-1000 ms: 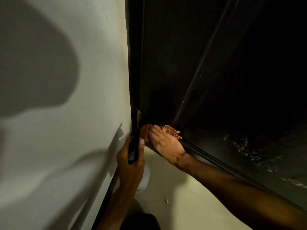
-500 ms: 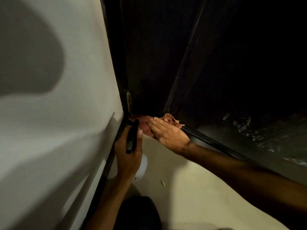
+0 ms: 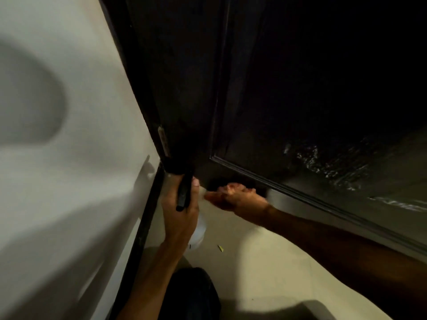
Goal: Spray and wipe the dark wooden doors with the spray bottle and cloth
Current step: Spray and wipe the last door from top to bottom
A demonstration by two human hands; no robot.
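Fingers (image 3: 196,183) of the left hand (image 3: 179,218) wrap the bottle (image 3: 183,195) by the corner of the door (image 3: 300,88); the right hand (image 3: 242,200), just beside, clutches the cloth (image 3: 232,187) against the rail (image 3: 291,204) running rightward.

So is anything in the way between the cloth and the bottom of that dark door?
Nothing visible. The right hand holds the cloth right at the bottom edge of the door. The left hand, gripping the spray bottle, sits beside it on the left, not in between.

Pale floor (image 3: 265,264) — small yellowish scrap (image 3: 220,248) lies on it, nr the dark door (image 3: 277,88).
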